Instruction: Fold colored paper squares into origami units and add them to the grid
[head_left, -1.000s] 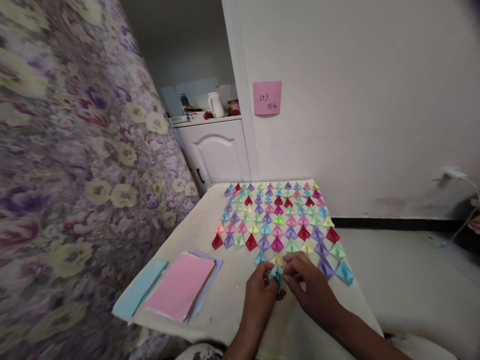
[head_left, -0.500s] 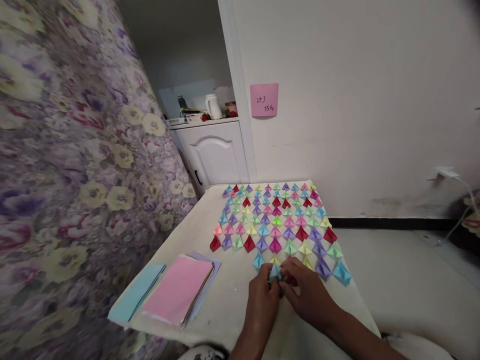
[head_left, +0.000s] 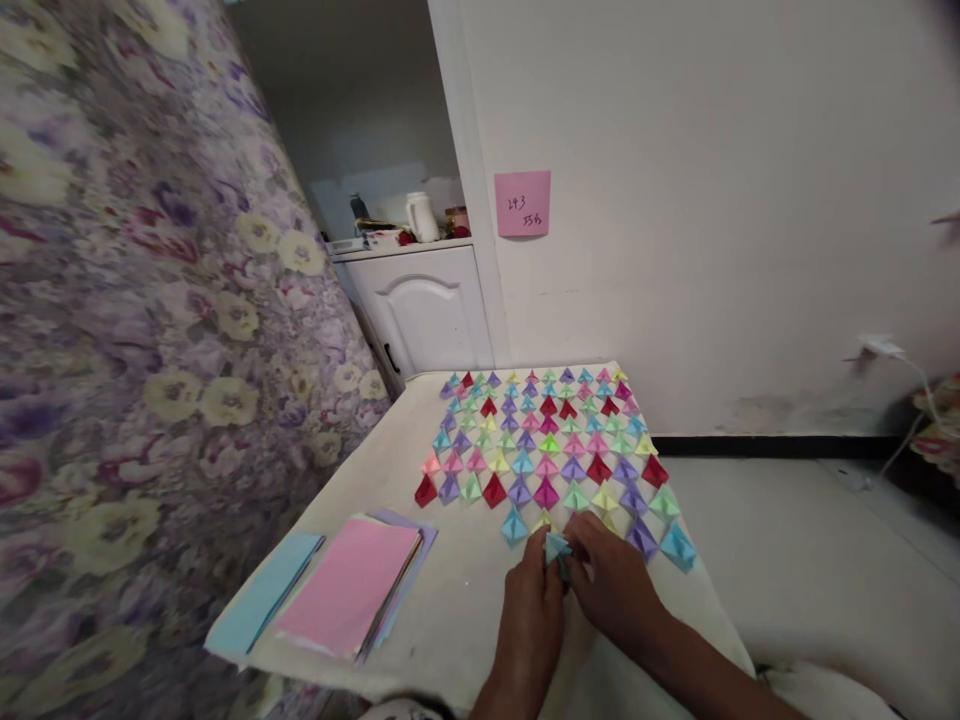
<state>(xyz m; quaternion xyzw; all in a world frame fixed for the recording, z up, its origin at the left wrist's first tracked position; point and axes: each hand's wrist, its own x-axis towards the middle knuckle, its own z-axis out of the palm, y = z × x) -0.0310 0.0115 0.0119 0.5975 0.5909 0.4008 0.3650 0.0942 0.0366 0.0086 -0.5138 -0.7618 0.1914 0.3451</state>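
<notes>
A small light-blue folded paper piece (head_left: 556,547) is pinched between both hands above the near part of the table. My left hand (head_left: 531,595) grips it from the left, fingers closed. From the right, my right hand (head_left: 611,575) holds its other side with bent fingertips, which partly hide the paper. Just beyond the hands lie rows of folded paper pieces in many colours, among them a blue one (head_left: 514,526), a purple one (head_left: 642,538) and a bright blue one (head_left: 679,547) at the right edge.
On the left of the cream-covered table (head_left: 375,440) lie a stack of pink-topped paper sheets (head_left: 352,585) and a blue paper stack (head_left: 266,590). A flowered curtain (head_left: 172,350) hangs at the left. Behind stand a white cabinet (head_left: 424,310) and a wall with a pink note (head_left: 523,204).
The light-blue paper piece has turned and tilted slightly between my fingers. Both hands stay closed on it in nearly the same place. The whole view has shifted a little.
</notes>
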